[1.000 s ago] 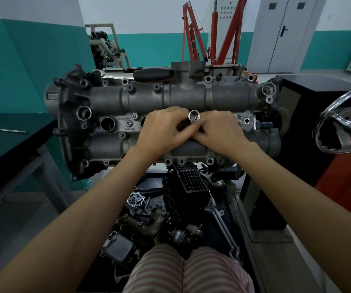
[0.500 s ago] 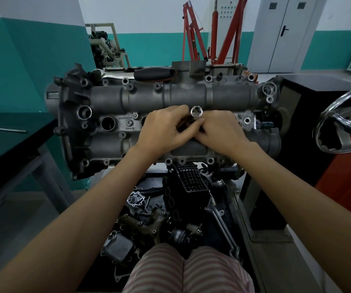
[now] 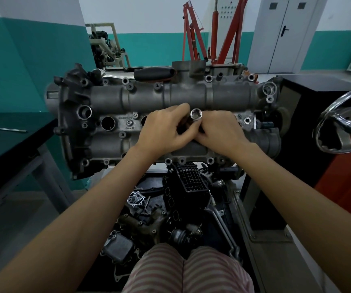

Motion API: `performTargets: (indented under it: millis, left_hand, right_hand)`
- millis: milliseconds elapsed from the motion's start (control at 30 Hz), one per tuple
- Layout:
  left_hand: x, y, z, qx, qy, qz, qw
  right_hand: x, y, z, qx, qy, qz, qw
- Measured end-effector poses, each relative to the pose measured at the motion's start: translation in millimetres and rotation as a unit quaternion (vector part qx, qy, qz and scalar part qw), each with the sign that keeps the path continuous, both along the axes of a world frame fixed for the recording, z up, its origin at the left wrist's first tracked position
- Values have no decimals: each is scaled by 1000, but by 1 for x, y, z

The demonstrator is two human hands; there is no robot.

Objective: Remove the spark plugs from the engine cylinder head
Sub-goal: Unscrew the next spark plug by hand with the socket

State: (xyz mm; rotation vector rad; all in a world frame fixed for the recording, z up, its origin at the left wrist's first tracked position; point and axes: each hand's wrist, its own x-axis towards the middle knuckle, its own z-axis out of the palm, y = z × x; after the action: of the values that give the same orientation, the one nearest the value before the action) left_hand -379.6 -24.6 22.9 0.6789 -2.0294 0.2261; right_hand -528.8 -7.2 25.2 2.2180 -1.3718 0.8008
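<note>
- Both forearms reach forward and converge, bare, wrists roughly level.
- left hand (image 3: 164,129) back-up, fingers curled inward toward the right, thumb (image 3: 179,108) extended on top.
- right hand (image 3: 220,131) back-up, fingers bent toward the left hand, knuckles facing camera.
- Fingertips of both hands meet, pinching a socket (image 3: 196,114) that stands up between them.
</note>
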Motion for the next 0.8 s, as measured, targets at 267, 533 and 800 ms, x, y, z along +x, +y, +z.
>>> performTargets:
  millis: [267,533,800]
  left_hand:
    - [0,-3,-1,-1,18,11,1000]
    - [0,1,0,-7,0,2,1000]
    - [0,-3,-2,-14,10,23,1000]
  right_hand:
    - [0,-1,1,8,-10,-11,1000]
    - [1,-1,0,-15,-3,-1,1000]
    - [0,0,1,6,-24,-7,1000]
